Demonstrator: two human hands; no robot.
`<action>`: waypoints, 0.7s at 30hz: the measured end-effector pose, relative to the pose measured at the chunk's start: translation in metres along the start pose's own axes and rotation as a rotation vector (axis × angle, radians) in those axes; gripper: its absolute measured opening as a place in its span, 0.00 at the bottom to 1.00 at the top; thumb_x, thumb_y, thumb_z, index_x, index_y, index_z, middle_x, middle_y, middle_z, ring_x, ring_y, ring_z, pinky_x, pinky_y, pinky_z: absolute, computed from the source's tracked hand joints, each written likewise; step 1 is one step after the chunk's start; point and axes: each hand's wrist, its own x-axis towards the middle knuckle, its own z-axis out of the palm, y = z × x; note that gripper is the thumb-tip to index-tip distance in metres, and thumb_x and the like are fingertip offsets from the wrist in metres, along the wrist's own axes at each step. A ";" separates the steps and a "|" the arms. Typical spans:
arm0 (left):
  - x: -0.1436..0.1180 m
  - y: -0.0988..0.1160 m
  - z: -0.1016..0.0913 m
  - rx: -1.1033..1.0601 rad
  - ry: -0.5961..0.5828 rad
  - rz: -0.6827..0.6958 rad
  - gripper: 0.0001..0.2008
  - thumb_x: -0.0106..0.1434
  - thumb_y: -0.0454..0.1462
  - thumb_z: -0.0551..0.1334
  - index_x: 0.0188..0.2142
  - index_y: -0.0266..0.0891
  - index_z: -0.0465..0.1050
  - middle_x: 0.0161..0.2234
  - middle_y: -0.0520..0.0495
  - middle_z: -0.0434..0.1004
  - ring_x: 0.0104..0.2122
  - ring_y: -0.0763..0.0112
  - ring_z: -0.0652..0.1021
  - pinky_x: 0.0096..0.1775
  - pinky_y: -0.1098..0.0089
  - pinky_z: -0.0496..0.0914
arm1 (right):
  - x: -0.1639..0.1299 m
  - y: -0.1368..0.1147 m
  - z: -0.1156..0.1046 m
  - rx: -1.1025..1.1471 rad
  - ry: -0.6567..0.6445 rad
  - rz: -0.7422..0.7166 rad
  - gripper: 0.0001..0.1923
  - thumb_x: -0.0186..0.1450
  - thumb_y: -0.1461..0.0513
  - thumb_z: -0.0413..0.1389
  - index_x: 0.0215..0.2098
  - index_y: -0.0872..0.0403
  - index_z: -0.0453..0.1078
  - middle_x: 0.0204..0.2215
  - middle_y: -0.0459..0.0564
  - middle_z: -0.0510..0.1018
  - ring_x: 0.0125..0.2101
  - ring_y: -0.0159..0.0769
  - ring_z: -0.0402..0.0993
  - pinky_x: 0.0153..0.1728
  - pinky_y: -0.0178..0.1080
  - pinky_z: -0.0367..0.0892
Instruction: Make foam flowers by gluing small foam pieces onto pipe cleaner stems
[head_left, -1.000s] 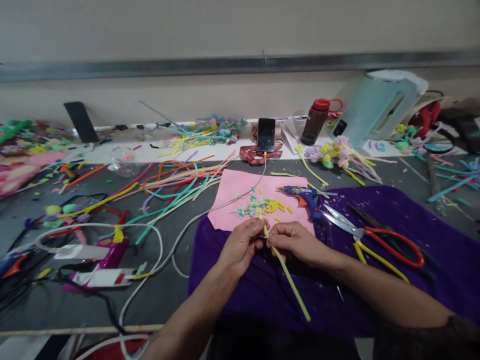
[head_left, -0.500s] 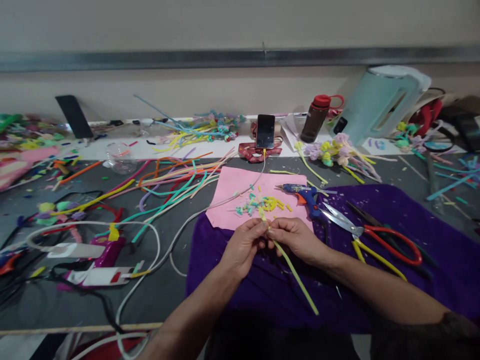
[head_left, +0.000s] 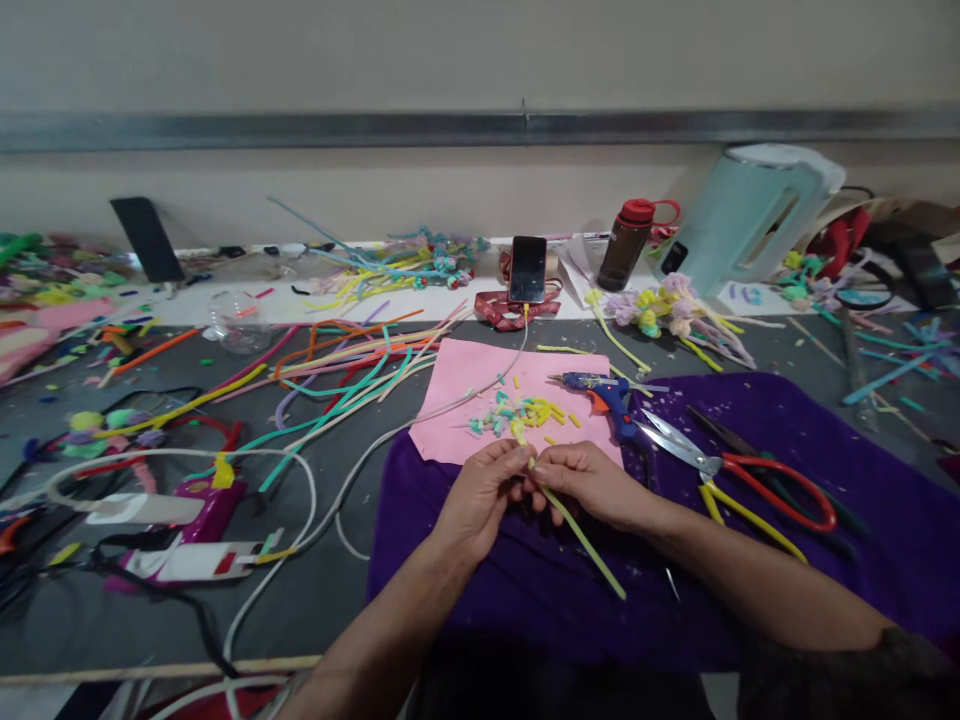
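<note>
A pale yellow-green pipe cleaner (head_left: 585,545) runs between my two hands, its long end slanting down to the right and a short end poking up past the fingertips. My left hand (head_left: 487,490) pinches it between thumb and fingers. Close against it, my right hand (head_left: 589,482) grips the same pipe cleaner. Just beyond the fingers, short cut pieces (head_left: 551,408) in yellow and teal lie on a pink sheet (head_left: 457,385). A blue glue gun (head_left: 611,398) rests at the sheet's right edge. Red-handled scissors (head_left: 780,480) lie right of my right hand.
A purple cloth (head_left: 442,620) spreads beneath my hands. A phone (head_left: 528,268) stands behind the sheet, its white cable (head_left: 360,460) crossing the table. Loose coloured pipe cleaners (head_left: 360,365) lie left. A bottle (head_left: 626,245) and a kettle (head_left: 739,220) stand at the back right.
The whole view has shifted slightly. Both hands stay together on the pipe cleaner, whose free end has moved a little up and left.
</note>
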 end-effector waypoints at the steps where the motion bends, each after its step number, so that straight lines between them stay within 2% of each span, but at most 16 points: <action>1: 0.000 0.003 -0.001 -0.012 0.033 0.004 0.09 0.55 0.40 0.61 0.27 0.35 0.70 0.21 0.52 0.68 0.19 0.79 0.68 0.22 0.77 0.58 | -0.001 -0.003 -0.003 -0.039 0.010 -0.022 0.16 0.61 0.53 0.52 0.26 0.58 0.68 0.21 0.44 0.72 0.16 0.23 0.65 0.17 0.28 0.58; 4: -0.001 0.010 -0.003 -0.057 0.116 0.002 0.08 0.53 0.39 0.63 0.27 0.35 0.69 0.24 0.53 0.70 0.18 0.83 0.65 0.19 0.79 0.55 | -0.004 -0.014 -0.019 -0.107 0.143 -0.119 0.12 0.60 0.56 0.54 0.27 0.58 0.69 0.20 0.43 0.71 0.18 0.24 0.65 0.19 0.28 0.59; 7: -0.002 0.013 -0.005 -0.088 0.120 -0.038 0.09 0.51 0.39 0.64 0.27 0.35 0.68 0.22 0.54 0.70 0.16 0.84 0.63 0.16 0.80 0.52 | -0.006 -0.027 -0.039 -0.135 0.337 -0.180 0.12 0.60 0.55 0.54 0.29 0.57 0.69 0.21 0.44 0.73 0.17 0.24 0.64 0.17 0.28 0.56; 9: -0.002 0.012 -0.005 -0.088 0.103 -0.055 0.10 0.50 0.39 0.65 0.28 0.35 0.68 0.21 0.54 0.69 0.16 0.84 0.63 0.16 0.80 0.52 | -0.008 -0.034 -0.051 -0.180 0.414 -0.223 0.12 0.60 0.55 0.54 0.28 0.56 0.69 0.21 0.45 0.73 0.16 0.24 0.63 0.16 0.29 0.55; 15: -0.001 0.011 -0.003 -0.067 0.064 -0.068 0.08 0.52 0.38 0.63 0.28 0.35 0.69 0.20 0.54 0.68 0.16 0.84 0.63 0.16 0.81 0.53 | -0.021 -0.047 -0.082 -0.568 0.512 -0.299 0.09 0.59 0.59 0.54 0.28 0.57 0.71 0.21 0.45 0.73 0.18 0.25 0.65 0.19 0.30 0.59; 21: -0.001 0.012 -0.004 -0.061 0.044 -0.054 0.07 0.53 0.38 0.63 0.28 0.35 0.70 0.21 0.54 0.68 0.16 0.84 0.63 0.16 0.81 0.54 | -0.027 -0.042 -0.090 -0.805 0.518 -0.217 0.08 0.60 0.61 0.53 0.28 0.57 0.71 0.20 0.46 0.72 0.19 0.27 0.65 0.21 0.31 0.59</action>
